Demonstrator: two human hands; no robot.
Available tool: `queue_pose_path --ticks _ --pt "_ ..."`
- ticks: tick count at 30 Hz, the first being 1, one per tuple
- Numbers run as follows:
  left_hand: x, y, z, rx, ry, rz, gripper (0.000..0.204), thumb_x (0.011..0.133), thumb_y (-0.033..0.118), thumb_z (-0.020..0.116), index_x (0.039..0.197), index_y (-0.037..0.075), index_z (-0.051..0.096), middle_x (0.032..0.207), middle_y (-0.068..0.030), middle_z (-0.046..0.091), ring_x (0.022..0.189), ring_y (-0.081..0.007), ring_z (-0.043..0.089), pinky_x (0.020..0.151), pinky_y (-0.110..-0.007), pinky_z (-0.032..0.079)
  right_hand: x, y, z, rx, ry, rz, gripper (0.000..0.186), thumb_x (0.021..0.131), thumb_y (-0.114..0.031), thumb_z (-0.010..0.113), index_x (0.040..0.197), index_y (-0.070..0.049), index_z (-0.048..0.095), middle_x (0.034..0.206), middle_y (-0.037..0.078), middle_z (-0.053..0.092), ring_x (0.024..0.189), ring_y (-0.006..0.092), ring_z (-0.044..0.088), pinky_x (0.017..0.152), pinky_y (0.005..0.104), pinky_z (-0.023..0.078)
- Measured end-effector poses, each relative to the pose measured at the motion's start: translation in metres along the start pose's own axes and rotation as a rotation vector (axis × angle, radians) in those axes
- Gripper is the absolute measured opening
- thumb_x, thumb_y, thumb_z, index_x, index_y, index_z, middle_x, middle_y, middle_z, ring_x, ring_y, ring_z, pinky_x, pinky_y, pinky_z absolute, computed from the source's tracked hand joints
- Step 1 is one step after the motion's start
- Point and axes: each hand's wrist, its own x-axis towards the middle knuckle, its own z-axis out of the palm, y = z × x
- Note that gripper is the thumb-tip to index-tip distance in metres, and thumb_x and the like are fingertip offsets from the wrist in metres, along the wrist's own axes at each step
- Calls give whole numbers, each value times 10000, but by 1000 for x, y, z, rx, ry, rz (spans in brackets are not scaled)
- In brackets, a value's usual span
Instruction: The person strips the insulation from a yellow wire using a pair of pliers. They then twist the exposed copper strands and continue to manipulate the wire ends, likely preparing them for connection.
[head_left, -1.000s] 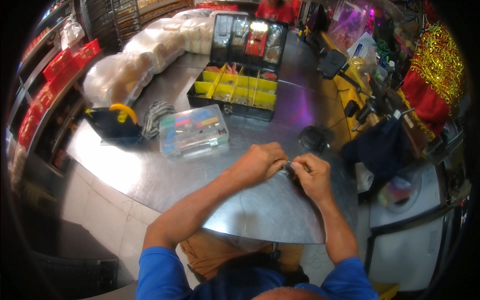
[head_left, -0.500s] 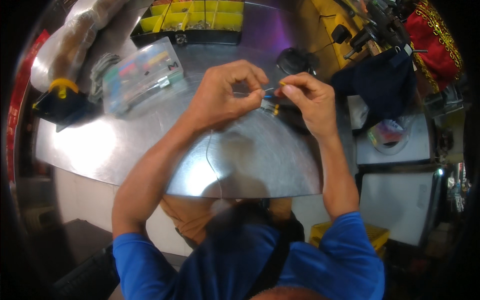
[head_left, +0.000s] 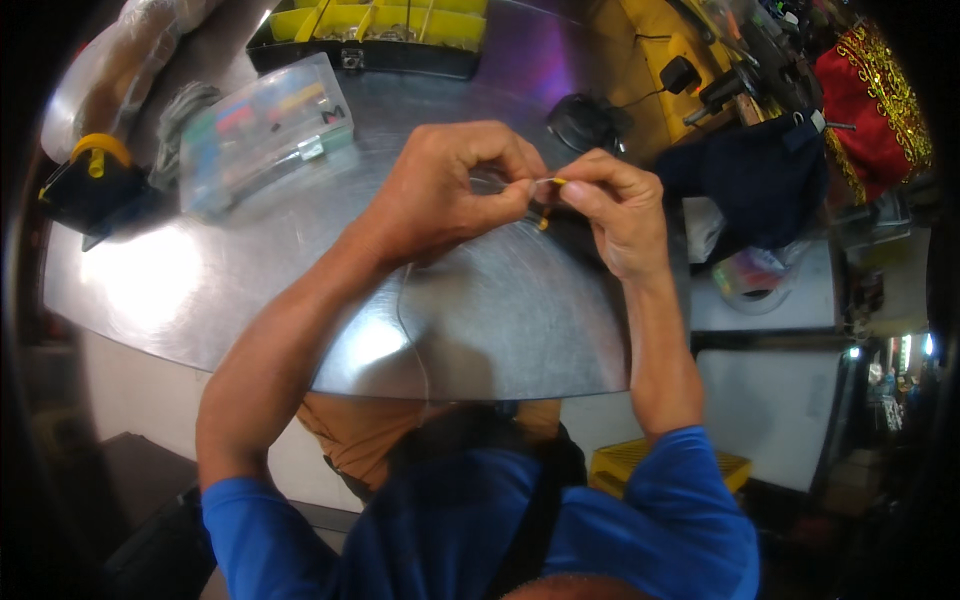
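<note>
My left hand (head_left: pixel 460 185) is closed in a pinch at the middle of the metal table, its thumb and forefinger on a thin pale wire (head_left: pixel 403 310). The wire hangs below that hand and runs down past the near table edge. Facing it, my right hand (head_left: pixel 622 210) pinches a small yellow piece (head_left: pixel 558 181), whose exact kind is too small to tell. A short stretch of wire shows between the two sets of fingertips, meeting the yellow piece. Just beneath them lies a small yellow-orange item (head_left: pixel 543 219), partly hidden by my hands.
A clear divided plastic case (head_left: pixel 265 130) and a black toolbox with yellow compartments (head_left: pixel 365 55) stand beyond my left hand. A round black object (head_left: pixel 585 122) lies behind the right hand. Dark cloth (head_left: pixel 745 185) hangs at right. A plastic-wrapped bundle (head_left: pixel 105 95) is far left.
My right hand's yellow piece has come up against the wire at my left fingertips; before, there was a gap. A blue bit at the left fingertips no longer shows. The whole view shifted slightly.
</note>
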Motion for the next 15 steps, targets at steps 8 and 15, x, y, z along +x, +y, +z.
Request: queue_pose_path --ticks 8,15 --pt "0 0 -1 30 10 16 20 848 -9 709 848 7 697 980 -113 761 916 -174 736 849 -312 588 1 0 2 33 2 27 113 922 45 739 1032 50 763 972 136 751 915 203 750 839 311 618" --pt "1 0 0 28 1 7 23 844 -9 710 839 11 699 960 -104 764 899 -167 737 839 -313 595 0 1 0 22 -9 14 112 921 48 739 1030 53 762 967 131 749 906 198 750 835 307 621"
